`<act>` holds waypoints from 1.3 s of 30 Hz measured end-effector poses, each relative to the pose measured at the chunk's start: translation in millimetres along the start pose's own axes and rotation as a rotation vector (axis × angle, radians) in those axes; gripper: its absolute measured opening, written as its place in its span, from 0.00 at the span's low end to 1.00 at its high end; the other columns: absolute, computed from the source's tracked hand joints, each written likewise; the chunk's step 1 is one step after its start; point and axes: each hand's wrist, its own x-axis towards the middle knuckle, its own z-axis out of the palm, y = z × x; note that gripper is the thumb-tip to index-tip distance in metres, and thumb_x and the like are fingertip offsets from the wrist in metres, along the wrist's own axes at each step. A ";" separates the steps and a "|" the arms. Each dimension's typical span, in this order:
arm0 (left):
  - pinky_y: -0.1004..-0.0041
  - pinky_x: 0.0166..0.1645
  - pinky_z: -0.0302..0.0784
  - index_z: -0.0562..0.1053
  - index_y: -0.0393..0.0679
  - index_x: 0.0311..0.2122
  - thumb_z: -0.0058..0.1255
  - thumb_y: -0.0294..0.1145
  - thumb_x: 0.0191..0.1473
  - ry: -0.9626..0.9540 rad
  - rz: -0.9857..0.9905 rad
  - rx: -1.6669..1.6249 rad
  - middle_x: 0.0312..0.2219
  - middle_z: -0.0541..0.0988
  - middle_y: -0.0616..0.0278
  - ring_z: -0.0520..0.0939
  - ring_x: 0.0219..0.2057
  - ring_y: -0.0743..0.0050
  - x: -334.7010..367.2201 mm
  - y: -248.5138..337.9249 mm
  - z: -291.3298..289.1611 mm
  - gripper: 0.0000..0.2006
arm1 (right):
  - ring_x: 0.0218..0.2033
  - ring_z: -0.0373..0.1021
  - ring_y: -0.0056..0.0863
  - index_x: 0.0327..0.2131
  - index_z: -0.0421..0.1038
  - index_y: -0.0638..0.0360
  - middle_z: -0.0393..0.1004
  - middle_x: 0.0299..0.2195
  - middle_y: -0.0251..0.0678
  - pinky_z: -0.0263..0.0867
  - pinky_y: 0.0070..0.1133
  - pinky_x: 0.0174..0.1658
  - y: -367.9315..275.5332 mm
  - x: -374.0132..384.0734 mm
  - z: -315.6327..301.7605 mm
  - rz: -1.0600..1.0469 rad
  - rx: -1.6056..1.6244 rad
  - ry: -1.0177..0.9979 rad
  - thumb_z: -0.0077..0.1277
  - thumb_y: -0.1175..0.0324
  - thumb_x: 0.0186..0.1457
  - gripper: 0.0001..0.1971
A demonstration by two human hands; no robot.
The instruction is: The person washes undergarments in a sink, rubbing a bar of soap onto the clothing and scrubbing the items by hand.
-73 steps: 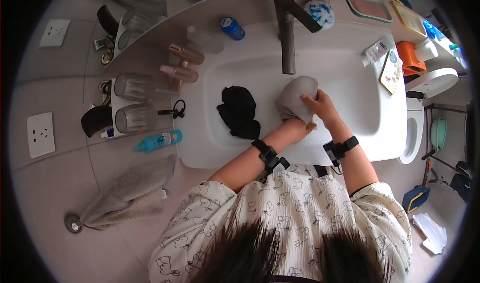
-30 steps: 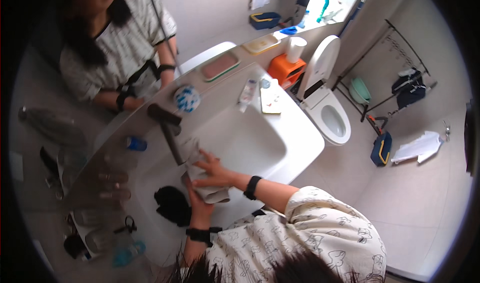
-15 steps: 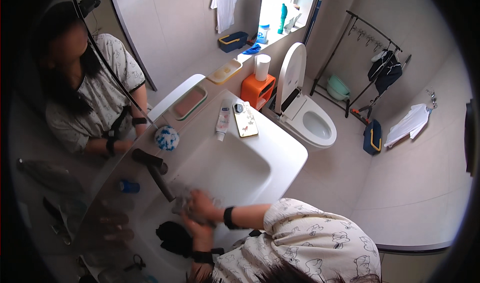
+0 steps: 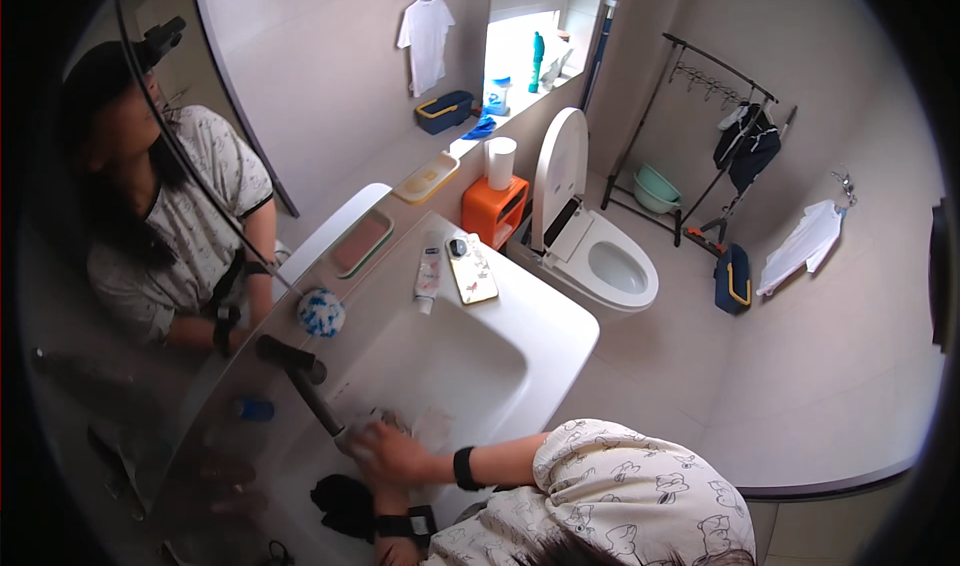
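Observation:
Under the spout of the dark faucet [image 4: 310, 391], my right hand [image 4: 392, 453] is closed, its fingers blurred, with a greyish wet patch around it. What it grips cannot be made out. My left hand [image 4: 387, 494] is pressed against it from below, mostly covered by it, so its fingers do not show. Both hands are over the white sink [image 4: 440, 356]. Beside the left wrist lies a crumpled black cloth [image 4: 343, 504] in the basin. Both wrists wear dark bands.
A toothpaste-like tube [image 4: 428, 276] and a phone [image 4: 472, 271] lie on the sink's far rim. A blue-and-white scrubbing ball [image 4: 322, 312] sits near the faucet. Beyond are an orange stool [image 4: 490, 211] bearing a white roll, and a toilet [image 4: 610, 266]. A mirror [image 4: 300, 56] borders the left.
My right hand has moved over the left one, which is now mostly covered. Both hands have come closer to the spout. The whole view has shifted slightly.

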 end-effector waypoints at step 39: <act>0.66 0.55 0.58 0.63 0.52 0.48 0.42 0.58 0.47 -0.573 -0.080 -0.667 0.46 0.67 0.67 0.66 0.50 0.73 17.1 -16.1 -39.5 0.27 | 0.44 0.65 0.41 0.42 0.63 0.62 0.67 0.40 0.46 0.60 0.29 0.48 5.1 2.7 1.6 -0.469 0.318 -0.346 0.53 0.69 0.41 0.21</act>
